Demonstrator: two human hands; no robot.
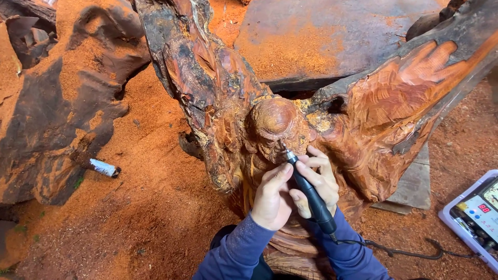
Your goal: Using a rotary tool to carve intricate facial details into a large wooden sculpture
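The reddish-brown carved wooden figure w/ a round bald head (275, 124) stands at centre frame, rising out of a big gnarled root-wood trunk (207, 78). As a judgement, the carving looks well along but not finished: head is rounded and smooth-ish, a raised open palm w/ fingers (415, 78) at upper right is clearly shaped w/ fine grooves, and robe folds show at lower centre; yet dark rough bark and yellowish crusty patches remain around the neck and along the trunk, so detail and cleanup appear left. The black slim pen-shaped rotary carving tool (310, 194) sits just below the head, its thin metal bit touching the face area. The right hand (319, 181) wraps the tool's barrel, fingers curled round it in a pen grip; the left hand (271, 199) is closed loosely beside it, thumb pressed vs. the tool near the tip, steadying. Both arms wear blue sleeves. A black cord (404, 252) runs from the tool's rear toward the lower right, to a white box-shaped control unit w/ a lit display (474, 218) at the right edge. Fine orange-red sawdust (150, 181) covers the ground; a small white-and-dark cylinder (104, 167) lies at left, near another dark rough wood slab (46, 129).
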